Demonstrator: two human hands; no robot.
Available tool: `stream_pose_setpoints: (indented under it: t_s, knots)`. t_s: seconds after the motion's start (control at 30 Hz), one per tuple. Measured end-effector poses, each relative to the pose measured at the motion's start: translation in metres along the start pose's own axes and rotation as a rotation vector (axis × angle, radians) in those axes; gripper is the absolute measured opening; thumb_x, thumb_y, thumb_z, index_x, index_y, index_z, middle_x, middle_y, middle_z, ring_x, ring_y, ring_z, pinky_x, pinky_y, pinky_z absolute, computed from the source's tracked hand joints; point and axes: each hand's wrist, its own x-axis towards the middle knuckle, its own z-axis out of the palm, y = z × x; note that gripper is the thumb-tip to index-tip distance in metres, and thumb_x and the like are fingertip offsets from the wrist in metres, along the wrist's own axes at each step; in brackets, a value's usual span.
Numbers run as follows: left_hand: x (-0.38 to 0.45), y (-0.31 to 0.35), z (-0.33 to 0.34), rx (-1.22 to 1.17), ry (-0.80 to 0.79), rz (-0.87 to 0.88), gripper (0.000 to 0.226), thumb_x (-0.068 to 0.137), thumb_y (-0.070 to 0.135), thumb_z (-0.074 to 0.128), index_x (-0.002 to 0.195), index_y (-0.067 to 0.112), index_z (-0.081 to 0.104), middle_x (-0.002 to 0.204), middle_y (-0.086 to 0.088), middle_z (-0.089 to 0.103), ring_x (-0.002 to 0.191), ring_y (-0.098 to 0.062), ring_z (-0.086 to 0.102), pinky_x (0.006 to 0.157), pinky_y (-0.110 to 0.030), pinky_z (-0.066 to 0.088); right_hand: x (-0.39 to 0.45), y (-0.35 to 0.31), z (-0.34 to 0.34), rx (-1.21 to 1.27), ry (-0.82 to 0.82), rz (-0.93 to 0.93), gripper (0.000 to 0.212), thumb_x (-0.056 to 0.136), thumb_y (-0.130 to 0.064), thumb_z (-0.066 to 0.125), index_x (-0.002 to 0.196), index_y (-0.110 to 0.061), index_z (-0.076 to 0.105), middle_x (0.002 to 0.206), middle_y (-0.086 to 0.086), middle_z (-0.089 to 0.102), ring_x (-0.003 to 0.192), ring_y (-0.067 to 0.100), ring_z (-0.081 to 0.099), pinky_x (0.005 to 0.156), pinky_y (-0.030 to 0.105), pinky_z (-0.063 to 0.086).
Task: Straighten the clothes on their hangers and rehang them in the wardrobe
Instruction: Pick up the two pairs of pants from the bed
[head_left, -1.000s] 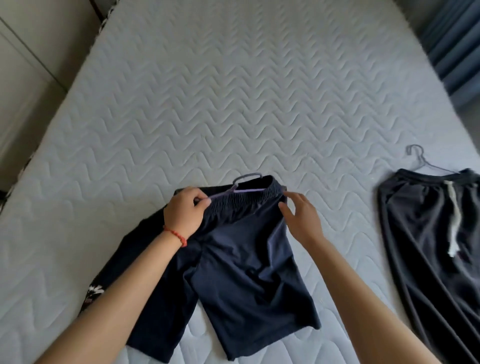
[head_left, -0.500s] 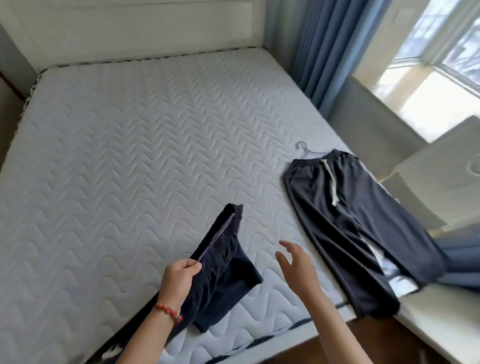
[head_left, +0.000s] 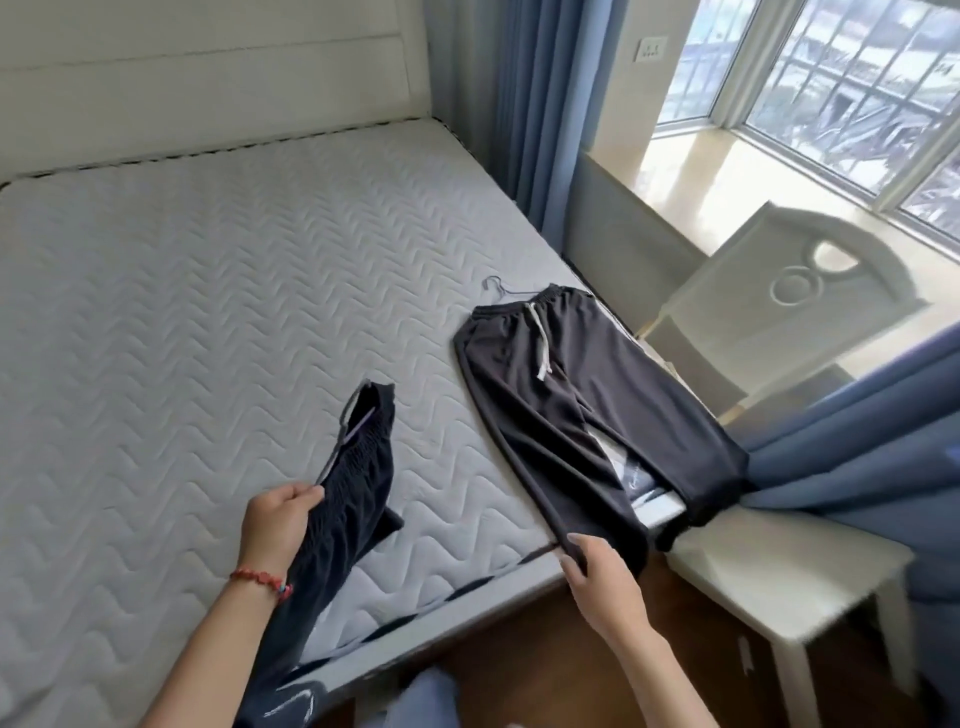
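Dark navy shorts (head_left: 358, 467) hang on a purple-grey hanger (head_left: 349, 431), raised above the near edge of the mattress (head_left: 208, 312). My left hand (head_left: 275, 525) grips the near end of that hanger and waistband, and the shorts' legs trail down past my wrist. Dark grey drawstring trousers (head_left: 550, 395) lie flat along the bed's right side on a thin wire hanger whose hook (head_left: 496, 286) shows above the waistband. One leg hangs off the near corner. My right hand (head_left: 597, 577) reaches that leg's hem with fingers extended and touches the cloth.
A white bedside table (head_left: 769, 582) stands right of the bed corner, with a white chair back (head_left: 810, 291) behind it. Blue curtains (head_left: 535, 104) hang by the window and drape near the table. A cream headboard (head_left: 208, 78) closes the far end. Wooden floor lies below.
My left hand lifted the shorts off the mattress by the hanger. The view swung right. My right hand left the shorts and moved right to the trouser leg's hem.
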Motion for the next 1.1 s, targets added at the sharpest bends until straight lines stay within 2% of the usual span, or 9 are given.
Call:
stream_pose_setpoints:
  t_s: [0.1, 0.4, 0.57, 0.7, 0.83, 0.93, 0.97, 1.0, 1.1]
  knots:
    - [-0.013, 0.008, 0.022, 0.029, 0.024, 0.013, 0.024, 0.083, 0.005, 0.061, 0.059, 0.001, 0.056, 0.063, -0.009, 0.044, 0.064, -0.020, 0.037, 0.056, -0.030, 0.029, 0.006, 0.032, -0.019, -0.002, -0.013, 0.041, 0.040, 0.095, -0.032, 0.046, 0.134, -0.022, 0.046, 0.138, -0.006, 0.047, 0.127, 0.012, 0.044, 0.099, 0.028, 0.037]
    - [0.028, 0.037, 0.104, 0.062, 0.027, 0.025, 0.021, 0.082, 0.006, 0.061, 0.076, -0.014, 0.062, 0.071, -0.012, 0.052, 0.071, -0.022, 0.044, 0.058, -0.029, 0.033, 0.102, 0.050, -0.060, 0.008, -0.045, 0.002, 0.040, 0.095, -0.030, 0.048, 0.133, -0.018, 0.047, 0.136, -0.004, 0.049, 0.128, 0.014, 0.044, 0.101, 0.029, 0.036]
    - [0.065, 0.065, 0.169, 0.068, 0.044, -0.017, 0.016, 0.083, 0.006, 0.061, 0.069, -0.002, 0.062, 0.074, -0.010, 0.056, 0.069, -0.021, 0.048, 0.061, -0.028, 0.036, 0.174, 0.042, -0.095, -0.006, -0.048, 0.003, 0.038, 0.094, -0.028, 0.050, 0.130, -0.017, 0.051, 0.130, -0.002, 0.055, 0.117, 0.016, 0.052, 0.097, 0.029, 0.038]
    - [0.090, 0.094, 0.206, 0.035, 0.046, -0.028, 0.014, 0.083, 0.008, 0.062, 0.073, -0.001, 0.064, 0.075, -0.011, 0.057, 0.072, -0.022, 0.048, 0.057, -0.025, 0.035, 0.225, 0.031, -0.123, -0.022, -0.042, -0.049, 0.037, 0.094, -0.028, 0.049, 0.130, -0.017, 0.052, 0.132, -0.003, 0.053, 0.121, 0.015, 0.050, 0.097, 0.026, 0.037]
    - [0.111, 0.116, 0.232, 0.024, 0.055, -0.031, 0.011, 0.080, 0.008, 0.065, 0.070, 0.004, 0.066, 0.073, -0.010, 0.055, 0.072, -0.020, 0.047, 0.062, -0.027, 0.036, 0.274, 0.017, -0.142, 0.010, -0.049, -0.060, 0.034, 0.094, -0.027, 0.051, 0.127, -0.017, 0.054, 0.132, -0.002, 0.054, 0.122, 0.015, 0.050, 0.094, 0.026, 0.037]
    - [0.123, 0.132, 0.256, 0.040, 0.050, -0.014, 0.021, 0.080, 0.008, 0.065, 0.062, 0.003, 0.055, 0.071, -0.008, 0.053, 0.072, -0.018, 0.046, 0.067, -0.029, 0.036, 0.311, 0.004, -0.156, -0.002, -0.083, -0.130, 0.032, 0.094, -0.025, 0.051, 0.124, -0.014, 0.056, 0.128, 0.000, 0.057, 0.121, 0.016, 0.050, 0.093, 0.027, 0.038]
    - [0.127, 0.137, 0.264, 0.040, 0.053, -0.018, 0.017, 0.080, 0.009, 0.065, 0.074, -0.008, 0.067, 0.070, -0.009, 0.055, 0.071, -0.019, 0.048, 0.069, -0.030, 0.037, 0.326, 0.000, -0.161, 0.001, -0.092, -0.152, 0.032, 0.094, -0.025, 0.051, 0.123, -0.013, 0.056, 0.127, 0.001, 0.057, 0.120, 0.016, 0.051, 0.094, 0.027, 0.038]
    - [0.130, 0.144, 0.273, 0.029, 0.067, -0.019, 0.012, 0.080, 0.008, 0.065, 0.073, 0.000, 0.071, 0.070, -0.010, 0.057, 0.071, -0.020, 0.049, 0.070, -0.030, 0.037, 0.341, -0.004, -0.166, 0.001, -0.097, -0.172, 0.032, 0.094, -0.026, 0.051, 0.123, -0.014, 0.056, 0.128, 0.000, 0.057, 0.120, 0.016, 0.051, 0.095, 0.028, 0.039]
    - [0.143, 0.161, 0.300, 0.015, 0.103, -0.006, 0.013, 0.080, 0.007, 0.064, 0.076, -0.004, 0.070, 0.074, -0.014, 0.065, 0.075, -0.022, 0.054, 0.075, -0.030, 0.040, 0.400, -0.013, -0.179, 0.018, -0.119, -0.225, 0.034, 0.094, -0.026, 0.051, 0.126, -0.016, 0.055, 0.130, 0.002, 0.056, 0.120, 0.018, 0.052, 0.098, 0.029, 0.040]
